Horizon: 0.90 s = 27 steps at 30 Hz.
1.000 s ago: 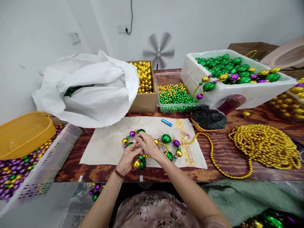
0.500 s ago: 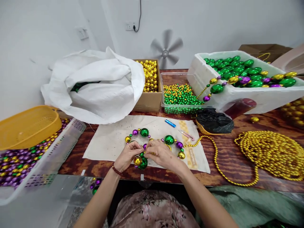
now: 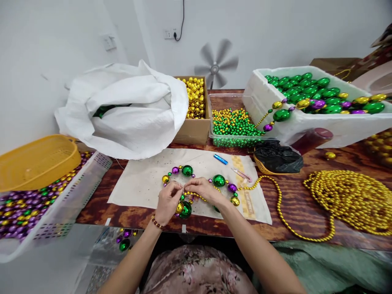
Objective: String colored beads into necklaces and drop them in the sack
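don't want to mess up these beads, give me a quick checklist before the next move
1. Left hand and right hand at the colored beads: ok, brought close together.
2. Grip secure: cannot tell, too small to make out.
3. Cloth clean: not ok, dark-specked.
4. Pink tool within reach: ok, probably; it lies on the cloth.
5. Gold bead chain free of tangles: cannot tell, it is heaped.

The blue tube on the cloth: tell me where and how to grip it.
Pinch the blue tube at its middle, probably best from above, across its long sides: it is slim and lies flat on the cloth, with nothing touching either.
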Each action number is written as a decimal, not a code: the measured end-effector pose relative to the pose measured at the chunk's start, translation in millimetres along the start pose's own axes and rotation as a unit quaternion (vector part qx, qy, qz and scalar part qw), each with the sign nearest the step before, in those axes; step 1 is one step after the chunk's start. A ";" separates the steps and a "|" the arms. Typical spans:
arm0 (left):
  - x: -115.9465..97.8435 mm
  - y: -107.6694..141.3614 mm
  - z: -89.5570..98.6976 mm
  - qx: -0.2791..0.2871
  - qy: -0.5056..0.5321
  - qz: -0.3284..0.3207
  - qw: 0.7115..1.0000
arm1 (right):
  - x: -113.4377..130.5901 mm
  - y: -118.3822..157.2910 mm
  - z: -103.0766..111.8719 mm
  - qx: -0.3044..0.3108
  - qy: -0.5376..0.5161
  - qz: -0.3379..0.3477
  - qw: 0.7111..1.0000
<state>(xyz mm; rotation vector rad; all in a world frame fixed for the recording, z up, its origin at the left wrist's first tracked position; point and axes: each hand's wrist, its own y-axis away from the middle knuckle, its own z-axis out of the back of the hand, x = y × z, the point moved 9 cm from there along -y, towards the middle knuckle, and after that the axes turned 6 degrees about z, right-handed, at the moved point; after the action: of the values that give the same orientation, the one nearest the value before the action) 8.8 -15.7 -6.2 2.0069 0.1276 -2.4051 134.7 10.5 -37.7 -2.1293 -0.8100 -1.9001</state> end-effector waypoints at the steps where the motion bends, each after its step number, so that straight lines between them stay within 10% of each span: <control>1: 0.1 0.8 0.1 -0.004 0.007 -0.004 1.000 | -2.0 0.5 -0.6 0.003 -0.014 -0.010 1.000; 11: -5.1 5.2 -0.9 -0.015 0.012 -0.031 0.999 | -1.2 -3.9 -2.1 -0.023 0.039 -0.017 0.999; 19: 21.7 -1.5 6.6 -0.047 0.142 0.075 0.986 | 52.6 41.2 64.5 -0.175 0.247 0.114 0.946; 27: 32.8 -0.3 -10.7 0.012 0.328 0.217 0.919 | 30.7 53.9 13.6 -0.051 -0.120 0.215 0.968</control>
<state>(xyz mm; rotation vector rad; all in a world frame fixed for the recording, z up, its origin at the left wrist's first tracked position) 13.4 -13.2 -40.4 2.4411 -0.3168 -1.4230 174.6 -19.6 1.5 -2.3854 -0.2509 -1.5121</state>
